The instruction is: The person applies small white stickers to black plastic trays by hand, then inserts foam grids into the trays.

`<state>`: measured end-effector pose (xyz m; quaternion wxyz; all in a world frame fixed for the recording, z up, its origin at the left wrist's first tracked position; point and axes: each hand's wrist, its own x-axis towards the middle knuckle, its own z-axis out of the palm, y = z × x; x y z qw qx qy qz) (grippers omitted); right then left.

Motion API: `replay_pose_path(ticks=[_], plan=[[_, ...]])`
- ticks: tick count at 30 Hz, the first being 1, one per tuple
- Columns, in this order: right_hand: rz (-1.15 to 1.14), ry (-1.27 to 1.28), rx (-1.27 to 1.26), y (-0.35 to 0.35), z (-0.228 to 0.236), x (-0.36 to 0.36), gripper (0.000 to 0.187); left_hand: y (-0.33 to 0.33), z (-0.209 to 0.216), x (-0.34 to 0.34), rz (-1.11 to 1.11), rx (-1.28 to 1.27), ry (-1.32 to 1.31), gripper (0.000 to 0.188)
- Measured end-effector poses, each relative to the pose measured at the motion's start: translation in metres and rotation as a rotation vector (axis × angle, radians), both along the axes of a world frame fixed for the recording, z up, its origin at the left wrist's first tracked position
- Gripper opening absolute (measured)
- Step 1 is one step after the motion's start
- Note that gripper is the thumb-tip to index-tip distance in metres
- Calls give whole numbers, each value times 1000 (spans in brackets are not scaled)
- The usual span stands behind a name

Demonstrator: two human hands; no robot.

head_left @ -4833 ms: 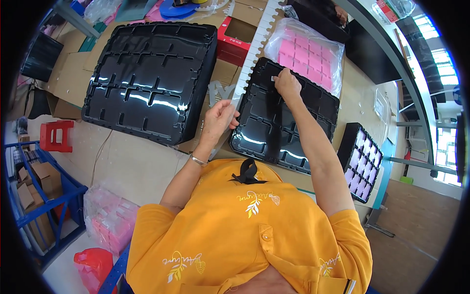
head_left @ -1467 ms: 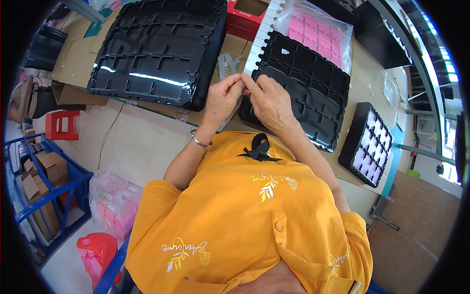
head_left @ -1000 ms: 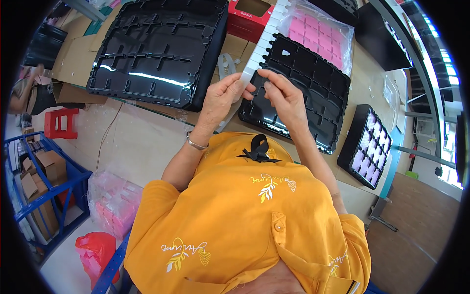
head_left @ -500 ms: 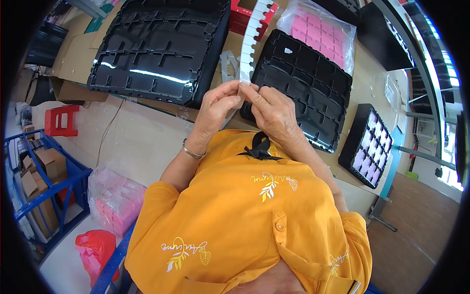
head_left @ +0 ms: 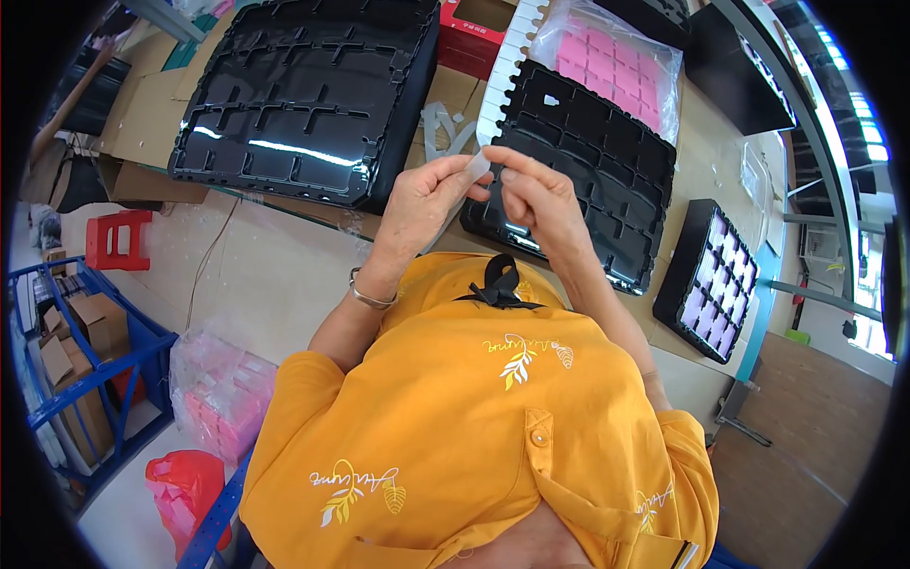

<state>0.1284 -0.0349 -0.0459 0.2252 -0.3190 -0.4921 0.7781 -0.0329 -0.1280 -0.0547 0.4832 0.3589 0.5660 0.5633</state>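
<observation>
In front of my chest, my left hand [head_left: 428, 201] is closed in a pinch on a whitish, semi-translucent strip [head_left: 478, 169]. A thin tail of it hangs below my fingers toward my shirt. Facing it, my right hand [head_left: 542, 197] has its index finger stretched out to the strip's upper end, with the other fingers curled loosely. I see nothing held in that hand. Just beyond my fingertips, a long white strip with a notched edge [head_left: 491, 114] lies along the left side of a black compartment tray [head_left: 588, 180]. Its near end is partly hidden by my fingers.
A larger glossy black tray [head_left: 284, 123] stands at left, beside pale strip scraps [head_left: 441, 128] and a red box [head_left: 471, 40]. Pink trays in clear plastic [head_left: 616, 66] lie behind. At right sits a black tray with pale lilac compartments [head_left: 718, 284]. A red stool [head_left: 118, 239] stands on the floor.
The notched white strip has left my hands and now lies along the tray's edge. My right hand has moved slightly apart from my left, its index finger stretched out.
</observation>
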Motion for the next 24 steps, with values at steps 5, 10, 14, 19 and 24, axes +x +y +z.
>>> replay_pose_path(ticks=[5,10,14,19,24], plan=[[-41,202,-271,3,-5,5,33,3,-5,2,-17,32,56,24],[-90,60,-119,1,-5,4,32,2,0,4,-31,12,14,24],[-103,371,-437,10,-7,9,29,2,0,1,-57,46,8,28],[-70,-211,752,-7,7,10,37,-3,1,3,-24,23,-56,31],[48,-461,1449,-21,3,6,49,-8,1,4,-26,94,-10,28]])
